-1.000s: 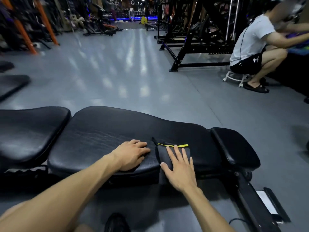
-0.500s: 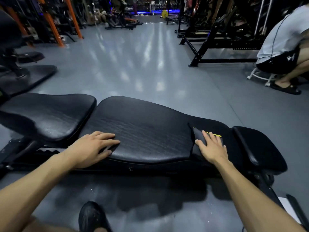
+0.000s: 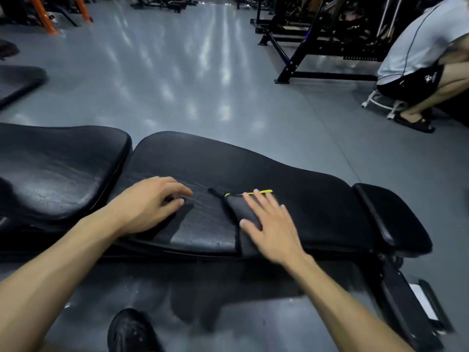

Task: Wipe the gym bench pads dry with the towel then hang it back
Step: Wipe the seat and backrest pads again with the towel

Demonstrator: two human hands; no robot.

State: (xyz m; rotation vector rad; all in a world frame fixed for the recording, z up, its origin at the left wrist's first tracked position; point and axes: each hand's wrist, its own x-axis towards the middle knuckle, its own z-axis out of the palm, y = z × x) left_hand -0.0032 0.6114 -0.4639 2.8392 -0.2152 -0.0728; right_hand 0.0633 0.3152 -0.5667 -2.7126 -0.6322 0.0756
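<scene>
Since half a second earlier, my right hand [image 3: 272, 226] had slid the towel [image 3: 242, 214] back leftward from the bench's right end to the middle of the long back pad [image 3: 253, 171]. My fingers were spread flat, pressing the folded dark towel down rather than pinching it; it lay directly under my palm, yellow edge toward the far side. My left hand [image 3: 149, 203] rested on the same pad, fingers loosely bent, holding nothing, just left of the towel. The pad's long axis ran left to right, so the next stroke, I judged, belonged to my right hand along that line toward the seat pad [image 3: 58, 168].
</scene>
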